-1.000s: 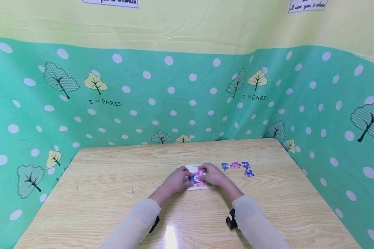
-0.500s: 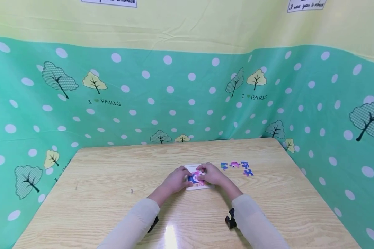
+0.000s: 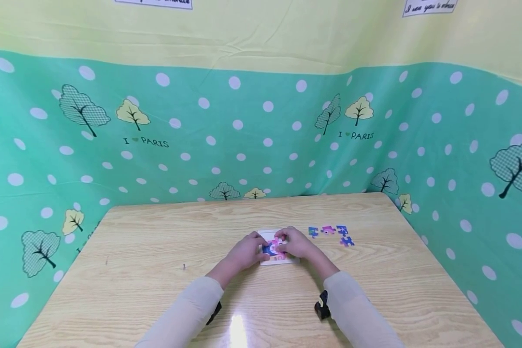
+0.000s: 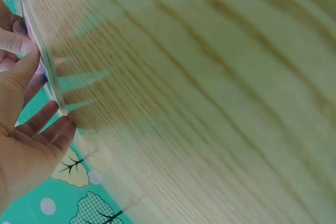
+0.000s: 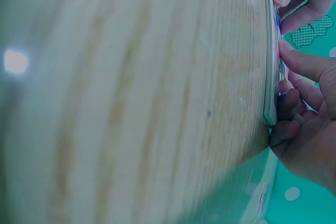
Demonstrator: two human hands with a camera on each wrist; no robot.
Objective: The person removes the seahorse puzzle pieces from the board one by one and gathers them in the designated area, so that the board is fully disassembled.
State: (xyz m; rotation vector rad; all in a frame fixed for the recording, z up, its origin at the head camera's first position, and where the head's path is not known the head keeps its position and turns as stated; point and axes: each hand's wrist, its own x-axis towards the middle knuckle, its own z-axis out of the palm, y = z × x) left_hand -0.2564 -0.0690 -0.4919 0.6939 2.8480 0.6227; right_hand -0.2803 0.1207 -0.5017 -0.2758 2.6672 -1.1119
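A small white-bordered puzzle board (image 3: 267,235) lies flat on the table, with a pink and blue picture partly assembled in it. My left hand (image 3: 243,252) holds its left end, thumb by the near edge and index finger reaching over the picture. In the left wrist view, the outer fingers (image 4: 65,129) rest at the board's corner. From the right, my right hand (image 3: 299,244) pinches a pink puzzle piece (image 3: 281,240) between thumb and index finger, over the board's right part. Fingers hide much of the picture. In the right wrist view, the board (image 5: 271,77) shows edge-on beneath both hands.
Several loose jigsaw pieces lie right of the board, among them a pink piece (image 3: 328,230) and a blue piece (image 3: 347,241). A tiny dark speck (image 3: 184,267) is on the wooden table (image 3: 156,290). A green dotted curtain (image 3: 243,135) stands behind and at both sides.
Hands, board and loose pieces keep nearly the same places. The whole head view has shifted very slightly.
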